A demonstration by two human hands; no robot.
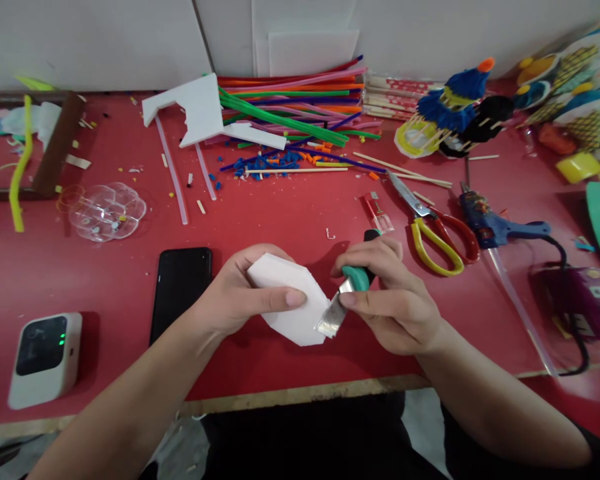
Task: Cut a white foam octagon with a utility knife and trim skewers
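My left hand (237, 297) grips a flat white foam piece (300, 313) with angled corners, thumb laid across its top face, just above the red table (280, 220). My right hand (393, 300) is closed around a utility knife with a teal handle (356, 277). Its metal blade (331, 317) rests against the foam piece's right edge. Both hands are near the table's front edge, almost touching each other.
A black phone (181, 288) lies left of my left hand, a white device (44, 357) further left. Scissors (433, 230) and a blue glue gun (495, 227) lie to the right. Coloured sticks (300, 100), a white foam offcut (197, 110) and a clear tray (107, 212) sit behind.
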